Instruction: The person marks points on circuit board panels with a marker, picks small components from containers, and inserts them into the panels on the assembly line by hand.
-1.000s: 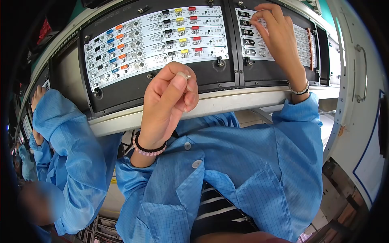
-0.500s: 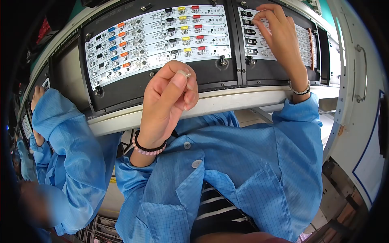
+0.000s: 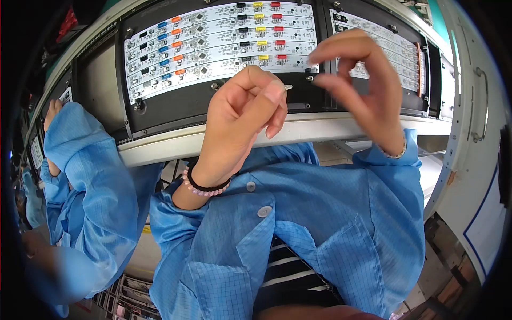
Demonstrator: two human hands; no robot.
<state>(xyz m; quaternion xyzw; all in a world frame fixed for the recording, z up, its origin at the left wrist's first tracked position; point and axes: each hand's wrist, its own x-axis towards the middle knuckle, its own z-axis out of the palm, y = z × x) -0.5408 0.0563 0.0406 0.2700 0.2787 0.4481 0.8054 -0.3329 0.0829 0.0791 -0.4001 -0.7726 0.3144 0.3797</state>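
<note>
Between thumb and forefinger, my left hand (image 3: 248, 109) pinches a small clear part (image 3: 288, 87) whose tip sticks out to the right, in front of the black fixture's lower edge. My right hand (image 3: 368, 80) is slightly blurred, with thumb and forefinger apart and nothing visible between them. It hovers to the right of the clear part, over the divider and the right-hand board panel (image 3: 408, 58). Behind my left hand lies the left panel of white circuit boards (image 3: 221, 40), carrying blue, orange, black, yellow and red components.
The metal rail (image 3: 176, 144) runs along the fixture's near edge. A co-worker's blue sleeve (image 3: 88, 154) is at the left, with a hand (image 3: 52, 113) on another fixture. A white metal frame with a handle (image 3: 482, 106) stands at the right.
My right hand has left the right panel's black components and moved down and left towards my left hand. My left hand has shifted right, still pinching the part. The fixture appears shifted up and right.
</note>
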